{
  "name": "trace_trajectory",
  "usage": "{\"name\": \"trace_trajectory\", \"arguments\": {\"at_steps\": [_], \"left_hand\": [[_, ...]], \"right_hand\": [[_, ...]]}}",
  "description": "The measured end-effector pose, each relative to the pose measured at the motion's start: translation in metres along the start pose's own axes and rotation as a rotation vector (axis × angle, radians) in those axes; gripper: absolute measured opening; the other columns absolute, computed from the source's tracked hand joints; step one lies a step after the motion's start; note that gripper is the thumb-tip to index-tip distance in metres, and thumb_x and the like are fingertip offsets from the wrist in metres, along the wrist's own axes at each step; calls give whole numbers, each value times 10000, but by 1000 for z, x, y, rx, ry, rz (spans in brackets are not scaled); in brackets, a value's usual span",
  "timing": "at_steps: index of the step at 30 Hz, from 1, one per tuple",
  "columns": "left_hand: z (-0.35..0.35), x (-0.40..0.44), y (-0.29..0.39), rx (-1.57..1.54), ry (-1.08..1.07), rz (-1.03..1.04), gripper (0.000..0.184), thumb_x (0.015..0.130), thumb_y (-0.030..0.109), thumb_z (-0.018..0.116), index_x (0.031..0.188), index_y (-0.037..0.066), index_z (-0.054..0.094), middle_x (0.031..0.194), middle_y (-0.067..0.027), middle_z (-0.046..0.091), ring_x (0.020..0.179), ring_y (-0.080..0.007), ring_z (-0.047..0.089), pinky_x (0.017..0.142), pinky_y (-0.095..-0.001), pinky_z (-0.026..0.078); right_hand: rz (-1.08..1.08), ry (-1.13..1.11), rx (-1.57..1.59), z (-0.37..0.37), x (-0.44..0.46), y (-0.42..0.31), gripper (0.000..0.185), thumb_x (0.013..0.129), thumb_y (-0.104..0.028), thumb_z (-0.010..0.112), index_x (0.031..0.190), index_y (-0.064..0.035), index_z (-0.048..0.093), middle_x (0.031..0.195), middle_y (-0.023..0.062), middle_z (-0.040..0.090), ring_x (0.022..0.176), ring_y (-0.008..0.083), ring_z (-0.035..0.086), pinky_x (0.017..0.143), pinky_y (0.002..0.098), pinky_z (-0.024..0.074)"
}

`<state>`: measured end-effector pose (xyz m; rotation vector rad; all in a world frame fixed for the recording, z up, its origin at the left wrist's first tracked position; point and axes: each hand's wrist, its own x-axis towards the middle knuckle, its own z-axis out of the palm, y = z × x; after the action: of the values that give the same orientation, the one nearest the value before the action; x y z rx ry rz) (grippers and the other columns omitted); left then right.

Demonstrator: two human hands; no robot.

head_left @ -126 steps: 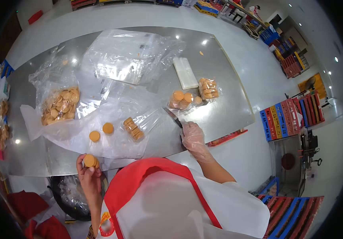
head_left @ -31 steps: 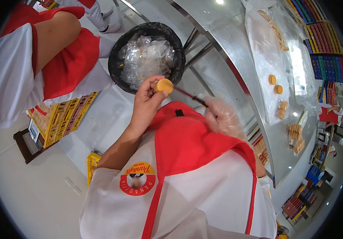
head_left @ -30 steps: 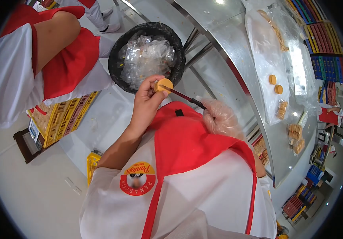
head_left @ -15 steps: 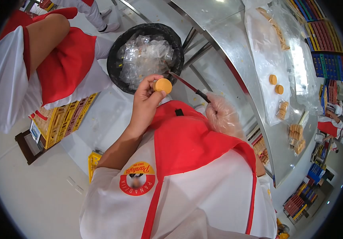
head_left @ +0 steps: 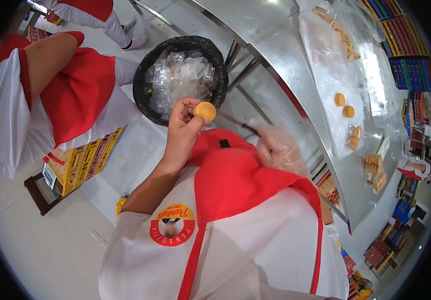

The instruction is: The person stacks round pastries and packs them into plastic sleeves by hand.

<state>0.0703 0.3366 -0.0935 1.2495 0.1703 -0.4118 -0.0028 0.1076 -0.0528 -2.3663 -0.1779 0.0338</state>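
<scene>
Between its thumb and fingers, my bare left hand [head_left: 184,125] grips round golden cookies [head_left: 205,111], stacked together, above the near edge of a bin. My right hand [head_left: 279,149], in a clear plastic glove, is closed on the dark handle of a knife [head_left: 249,129]. The blade is blurred, its tip close to the right side of the cookies; whether they touch I cannot tell. On the metal table to the right, two small cookie stacks [head_left: 344,106] stand on a white plastic sheet [head_left: 320,65], with a packed row of cookies [head_left: 355,137] beside them.
A black-lined bin [head_left: 221,75] full of clear wrappers stands beyond my left hand. The metal table [head_left: 270,35] has its edge to my right. A person in a red apron [head_left: 83,95] is close on the left, near yellow crates [head_left: 88,162]. More people are farther off.
My hands have gone from the table to above the bin's near side. In the last second, the knife has moved onto the cookies, away and back near them. The left-hand person has shifted slightly.
</scene>
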Motion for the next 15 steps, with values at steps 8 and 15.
{"name": "trace_trajectory", "arguments": {"at_steps": [8, 15], "left_hand": [[5, 2, 0, -1, -58, -77, 354, 848, -10, 574, 1192, 42, 503, 1000, -50, 572, 776, -63, 504, 645, -206, 411], [9, -1, 5, 19, -99, -87, 348, 850, -13, 573, 1190, 29, 511, 1028, -60, 587, 838, -76, 522, 685, -216, 413]], "right_hand": [[-21, -62, -51, -1, 5, 2, 427, 843, -39, 564, 1270, -46, 557, 956, 205, 648, 856, 361, 637, 731, 439, 514], [-20, -66, -110, -1, 10, -4, 407, 853, -61, 565, 1259, -48, 560, 957, 193, 655, 842, 377, 635, 725, 447, 516]]}}
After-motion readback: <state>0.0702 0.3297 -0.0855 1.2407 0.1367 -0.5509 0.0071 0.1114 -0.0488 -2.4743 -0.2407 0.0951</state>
